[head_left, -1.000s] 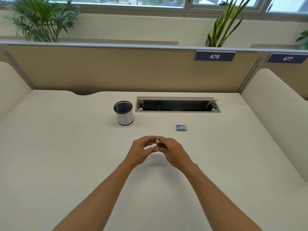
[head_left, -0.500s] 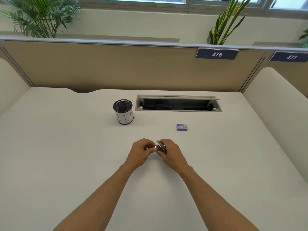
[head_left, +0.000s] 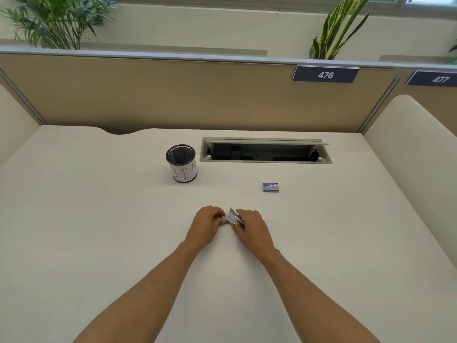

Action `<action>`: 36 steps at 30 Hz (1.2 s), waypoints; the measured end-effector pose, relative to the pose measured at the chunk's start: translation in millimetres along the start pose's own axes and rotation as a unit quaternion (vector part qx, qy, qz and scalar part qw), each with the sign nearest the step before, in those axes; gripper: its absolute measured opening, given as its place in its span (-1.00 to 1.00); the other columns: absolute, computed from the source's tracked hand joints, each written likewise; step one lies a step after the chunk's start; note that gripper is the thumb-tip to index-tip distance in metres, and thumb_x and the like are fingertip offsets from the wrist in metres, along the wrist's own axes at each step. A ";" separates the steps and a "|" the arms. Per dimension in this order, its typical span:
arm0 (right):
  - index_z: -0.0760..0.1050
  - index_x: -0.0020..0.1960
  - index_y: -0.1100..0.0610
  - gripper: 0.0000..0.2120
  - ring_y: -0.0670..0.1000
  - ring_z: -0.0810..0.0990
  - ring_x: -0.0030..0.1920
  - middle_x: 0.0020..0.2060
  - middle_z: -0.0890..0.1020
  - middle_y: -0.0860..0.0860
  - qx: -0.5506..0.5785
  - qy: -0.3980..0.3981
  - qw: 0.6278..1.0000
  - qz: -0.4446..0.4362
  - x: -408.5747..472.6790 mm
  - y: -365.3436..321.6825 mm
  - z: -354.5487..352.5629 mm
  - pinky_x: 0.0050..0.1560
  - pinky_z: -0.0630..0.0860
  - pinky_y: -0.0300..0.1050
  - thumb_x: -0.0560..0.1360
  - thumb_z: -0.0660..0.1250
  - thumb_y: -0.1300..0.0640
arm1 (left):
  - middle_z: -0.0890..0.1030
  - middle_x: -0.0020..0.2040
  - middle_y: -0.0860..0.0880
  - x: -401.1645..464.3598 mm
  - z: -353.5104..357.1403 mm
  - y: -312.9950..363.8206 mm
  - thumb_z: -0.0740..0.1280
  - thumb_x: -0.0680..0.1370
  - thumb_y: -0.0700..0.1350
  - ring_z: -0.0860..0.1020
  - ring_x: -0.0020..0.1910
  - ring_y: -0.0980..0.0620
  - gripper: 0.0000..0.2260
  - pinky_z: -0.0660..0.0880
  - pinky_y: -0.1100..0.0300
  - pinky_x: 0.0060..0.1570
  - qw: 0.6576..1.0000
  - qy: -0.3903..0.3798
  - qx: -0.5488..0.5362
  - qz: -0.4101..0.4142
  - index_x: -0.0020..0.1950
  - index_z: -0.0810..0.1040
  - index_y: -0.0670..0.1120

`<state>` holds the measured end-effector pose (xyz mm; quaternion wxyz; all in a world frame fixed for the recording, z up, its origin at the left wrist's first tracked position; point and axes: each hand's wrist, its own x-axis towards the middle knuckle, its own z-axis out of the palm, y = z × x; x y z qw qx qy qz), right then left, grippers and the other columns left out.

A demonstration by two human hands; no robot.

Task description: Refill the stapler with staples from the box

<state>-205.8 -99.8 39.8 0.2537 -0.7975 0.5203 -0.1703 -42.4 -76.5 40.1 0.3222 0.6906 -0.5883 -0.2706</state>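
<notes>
Cream desk (head_left: 99,231) in a partitioned office cubicle, with both hands meeting at its centre: the right hand (head_left: 252,231) is closed around the small metal stapler (head_left: 233,217), while the left hand (head_left: 206,225) pinches the stapler's near end between curled fingertips. Beyond and to the right of the hands, well apart from them, lies the blue staple box (head_left: 271,187); farther back stand a mesh cup (head_left: 182,163) labelled "BIN" and an open cable tray (head_left: 265,151).
</notes>
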 end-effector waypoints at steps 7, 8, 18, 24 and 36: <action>0.47 0.21 0.19 -0.67 0.13 0.51 0.06 0.05 0.55 0.12 0.015 0.040 0.996 0.074 -2.7 -6.9 7.3 -0.07 0.37 -0.09 0.54 0.32 0.02 | 0.62 0.02 -0.14 -1.7 7.3 8.7 0.36 0.50 -0.30 0.57 -0.01 -0.06 -0.77 0.50 0.07 0.11 0.999 0.021 -0.026 -0.012 0.15 0.57 -0.19; 0.46 0.21 0.19 -0.65 0.12 0.51 0.05 0.05 0.55 0.12 0.019 0.047 0.995 0.087 -2.6 -7.6 7.3 -0.09 0.36 -0.10 0.54 0.32 -0.01 | 0.62 0.04 -0.14 -4.4 9.4 9.3 0.35 0.50 -0.31 0.57 0.01 -0.06 -0.76 0.49 0.07 0.13 0.999 0.025 -0.027 -0.013 0.16 0.56 -0.19; 0.46 0.17 0.24 -0.71 0.14 0.52 0.03 0.02 0.57 0.17 0.059 0.045 0.993 0.092 -3.4 -16.5 6.0 -0.04 0.38 -0.08 0.62 0.17 0.04 | 0.69 -0.12 -0.11 -23.0 21.4 19.6 0.16 0.54 -0.38 0.57 -0.18 -0.02 -0.69 0.44 0.21 -0.14 0.999 0.014 -0.043 0.020 0.09 0.62 -0.14; 0.45 -0.01 0.24 -0.75 0.17 0.51 -0.04 -0.06 0.57 0.18 0.044 0.064 0.993 0.090 -4.3 -9.1 -2.0 -0.15 0.31 -0.06 0.64 0.09 0.09 | 0.68 0.02 -0.15 -23.3 15.7 16.6 0.17 0.58 -0.31 0.58 -0.07 -0.04 -0.70 0.47 0.12 0.02 0.999 -0.008 -0.047 0.006 0.21 0.58 -0.09; 0.02 0.56 0.12 -0.34 0.07 0.01 0.56 0.57 0.11 0.07 -0.196 0.057 0.978 0.029 0.1 24.3 -26.9 0.52 -0.06 0.06 0.60 -0.07 -0.26 | 0.20 0.55 -0.10 -11.3 -11.5 6.1 0.13 0.62 0.13 0.10 0.53 -0.07 -0.47 0.00 -0.01 0.48 0.977 0.042 0.207 0.012 0.51 0.20 -0.11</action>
